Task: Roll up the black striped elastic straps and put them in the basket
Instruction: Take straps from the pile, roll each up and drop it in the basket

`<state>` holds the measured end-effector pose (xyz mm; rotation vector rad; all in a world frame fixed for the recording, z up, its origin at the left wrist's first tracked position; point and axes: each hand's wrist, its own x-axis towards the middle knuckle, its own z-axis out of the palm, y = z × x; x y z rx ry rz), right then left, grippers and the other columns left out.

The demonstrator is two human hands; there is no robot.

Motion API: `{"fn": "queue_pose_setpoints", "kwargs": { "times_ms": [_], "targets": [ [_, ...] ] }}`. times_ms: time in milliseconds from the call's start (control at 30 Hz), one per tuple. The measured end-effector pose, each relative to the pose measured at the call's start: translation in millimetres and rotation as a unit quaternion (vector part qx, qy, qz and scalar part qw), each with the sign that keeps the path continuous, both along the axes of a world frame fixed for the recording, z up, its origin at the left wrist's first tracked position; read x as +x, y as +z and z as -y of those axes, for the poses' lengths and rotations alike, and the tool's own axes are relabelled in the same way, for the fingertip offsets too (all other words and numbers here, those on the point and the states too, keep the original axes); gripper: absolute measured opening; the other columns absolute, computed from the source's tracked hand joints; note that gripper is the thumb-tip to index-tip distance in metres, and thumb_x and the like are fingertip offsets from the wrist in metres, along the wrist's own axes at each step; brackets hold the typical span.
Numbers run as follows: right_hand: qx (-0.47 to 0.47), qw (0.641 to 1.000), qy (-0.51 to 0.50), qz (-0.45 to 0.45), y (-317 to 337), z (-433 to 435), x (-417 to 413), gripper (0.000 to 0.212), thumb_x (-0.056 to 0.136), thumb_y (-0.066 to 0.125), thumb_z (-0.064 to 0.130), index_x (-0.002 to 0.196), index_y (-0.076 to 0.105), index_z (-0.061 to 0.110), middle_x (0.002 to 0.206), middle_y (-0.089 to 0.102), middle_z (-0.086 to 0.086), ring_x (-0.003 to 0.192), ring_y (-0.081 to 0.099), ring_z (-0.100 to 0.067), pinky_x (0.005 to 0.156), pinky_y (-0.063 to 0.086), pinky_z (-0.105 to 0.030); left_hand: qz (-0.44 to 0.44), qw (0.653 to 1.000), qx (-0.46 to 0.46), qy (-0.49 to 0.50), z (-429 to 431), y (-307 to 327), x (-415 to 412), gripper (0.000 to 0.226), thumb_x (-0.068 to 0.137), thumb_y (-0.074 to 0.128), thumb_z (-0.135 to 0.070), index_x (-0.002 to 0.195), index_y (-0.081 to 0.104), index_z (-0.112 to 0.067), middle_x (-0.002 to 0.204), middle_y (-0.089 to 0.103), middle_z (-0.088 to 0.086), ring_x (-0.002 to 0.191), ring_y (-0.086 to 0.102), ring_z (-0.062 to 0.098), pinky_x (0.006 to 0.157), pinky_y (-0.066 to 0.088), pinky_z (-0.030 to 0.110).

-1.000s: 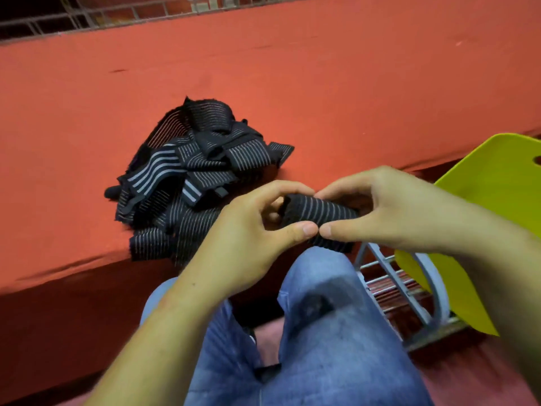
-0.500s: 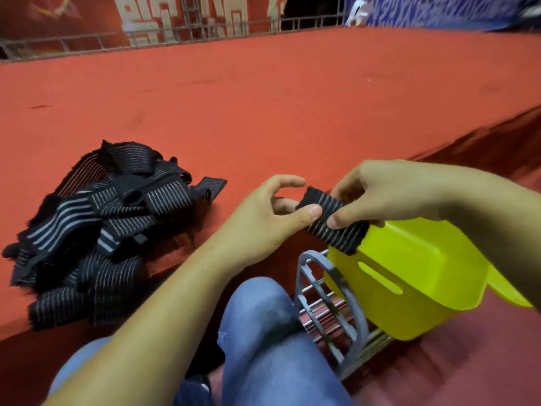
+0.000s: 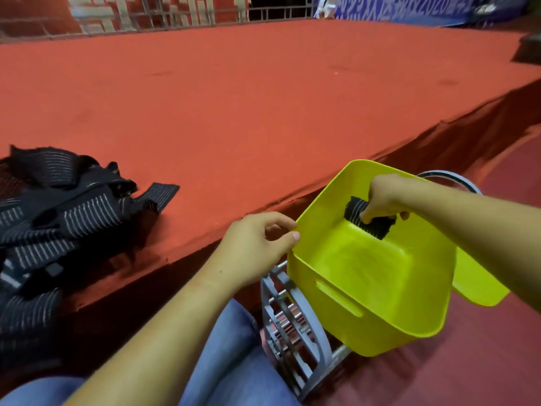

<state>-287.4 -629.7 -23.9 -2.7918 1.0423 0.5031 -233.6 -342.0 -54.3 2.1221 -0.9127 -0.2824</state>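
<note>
My right hand (image 3: 383,197) grips a rolled black striped strap (image 3: 371,219) inside the yellow plastic basket (image 3: 377,291), near its far wall. The basket sits tilted on a grey metal frame to my right. My left hand (image 3: 257,247) hovers at the basket's near-left rim, fingers loosely curled and holding nothing, thumb close to the rim. A pile of loose black striped elastic straps (image 3: 55,218) lies on the red platform (image 3: 234,106) at the left.
The grey metal frame (image 3: 289,326) stands beside my right knee, under the basket. A second yellow piece (image 3: 477,285) shows behind the basket. The platform edge drops to a dark red floor (image 3: 483,361). Railings and banners line the far side.
My view swung right. Both hands held the rolled strap before; my left hand has let go, and my right hand has carried the roll down into the yellow basket.
</note>
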Motion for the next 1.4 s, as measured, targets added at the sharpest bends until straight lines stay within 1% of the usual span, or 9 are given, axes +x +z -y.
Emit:
{"fn": "queue_pose_setpoints", "kwargs": {
  "times_ms": [200, 433, 567, 800, 900, 1033, 1133, 1267, 1400],
  "targets": [
    [0.006, 1.000, -0.018, -0.023, -30, 12, 32, 0.029, 0.082, 0.086, 0.024, 0.083, 0.067, 0.002, 0.075, 0.069, -0.014, 0.058, 0.068, -0.026, 0.045, 0.055, -0.030, -0.022, 1.000, -0.010, 0.018, 11, -16, 8, 0.041, 0.087, 0.075, -0.025, 0.126, 0.065, -0.037, 0.089, 0.070, -0.013, 0.064, 0.060, -0.003, 0.061, 0.041, 0.009],
    [0.027, 0.997, -0.032, -0.058, -54, 22, 48, 0.033, 0.084, 0.088, 0.018, 0.084, 0.063, -0.003, 0.077, 0.072, -0.019, 0.063, 0.074, -0.030, 0.051, 0.062, -0.037, 0.051, 0.998, 0.043, 0.021, 22, -8, 30, 0.039, 0.082, 0.069, -0.014, 0.115, 0.077, -0.033, 0.096, 0.075, -0.012, 0.073, 0.065, 0.003, 0.063, 0.038, 0.002],
    [0.026, 0.993, -0.038, -0.106, -58, 28, 51, 0.033, 0.088, 0.086, 0.020, 0.093, 0.065, -0.005, 0.079, 0.075, -0.019, 0.058, 0.072, -0.027, 0.066, 0.066, -0.041, 0.073, 0.996, 0.046, -0.019, 23, -6, 48, 0.038, 0.081, 0.069, -0.015, 0.113, 0.078, -0.034, 0.099, 0.071, -0.012, 0.077, 0.057, 0.003, 0.074, 0.044, 0.025],
    [0.035, 0.982, -0.076, -0.167, -65, 33, 64, 0.034, 0.095, 0.077, 0.028, 0.085, 0.067, -0.003, 0.062, 0.072, -0.012, 0.074, 0.073, -0.026, 0.091, 0.063, -0.043, 0.079, 0.991, 0.058, -0.089, 23, -5, 75, 0.041, 0.078, 0.061, -0.025, 0.115, 0.077, -0.036, 0.093, 0.068, -0.011, 0.079, 0.060, 0.007, 0.077, 0.047, 0.026],
    [0.017, 0.980, -0.076, -0.183, -70, 35, 62, 0.036, 0.098, 0.073, 0.031, 0.083, 0.063, 0.000, 0.054, 0.070, -0.008, 0.065, 0.072, -0.020, 0.073, 0.063, -0.034, 0.087, 0.990, 0.060, -0.091, 25, -6, 79, 0.039, 0.084, 0.069, -0.014, 0.115, 0.077, -0.035, 0.092, 0.066, -0.013, 0.079, 0.058, 0.002, 0.074, 0.043, 0.016],
    [-0.029, 0.984, -0.041, -0.168, -80, 38, 54, 0.030, 0.094, 0.079, 0.025, 0.096, 0.067, -0.002, 0.071, 0.068, -0.011, 0.055, 0.069, -0.022, 0.038, 0.053, -0.029, 0.064, 0.992, 0.047, -0.093, 22, -7, 79, 0.040, 0.085, 0.069, -0.010, 0.116, 0.077, -0.034, 0.095, 0.067, -0.015, 0.079, 0.058, 0.006, 0.074, 0.043, 0.015],
    [-0.046, 0.984, -0.012, -0.170, -85, 41, 50, 0.037, 0.089, 0.085, 0.023, 0.113, 0.071, -0.002, 0.087, 0.068, -0.011, 0.074, 0.074, -0.028, 0.044, 0.055, -0.031, 0.056, 0.992, 0.045, -0.103, 21, -8, 81, 0.039, 0.087, 0.069, -0.011, 0.117, 0.077, -0.034, 0.098, 0.068, -0.013, 0.082, 0.059, 0.008, 0.076, 0.045, 0.018],
    [-0.041, 0.985, 0.005, -0.169, -94, 40, 49, 0.045, 0.088, 0.084, 0.034, 0.120, 0.071, 0.005, 0.101, 0.070, -0.011, 0.100, 0.076, -0.030, 0.073, 0.060, -0.034, 0.052, 0.992, 0.043, -0.102, 22, -9, 82, 0.039, 0.087, 0.068, -0.013, 0.118, 0.076, -0.036, 0.099, 0.069, -0.011, 0.083, 0.061, 0.011, 0.079, 0.048, 0.027],
    [-0.046, 0.988, 0.007, -0.150, -105, 42, 46, 0.042, 0.089, 0.083, 0.035, 0.118, 0.072, 0.006, 0.078, 0.065, -0.003, 0.080, 0.072, -0.025, 0.069, 0.060, -0.031, 0.044, 0.995, 0.035, -0.088, 21, -11, 80, 0.039, 0.087, 0.068, -0.013, 0.118, 0.076, -0.036, 0.094, 0.066, -0.014, 0.079, 0.059, 0.002, 0.075, 0.044, 0.018]
  ]
}}
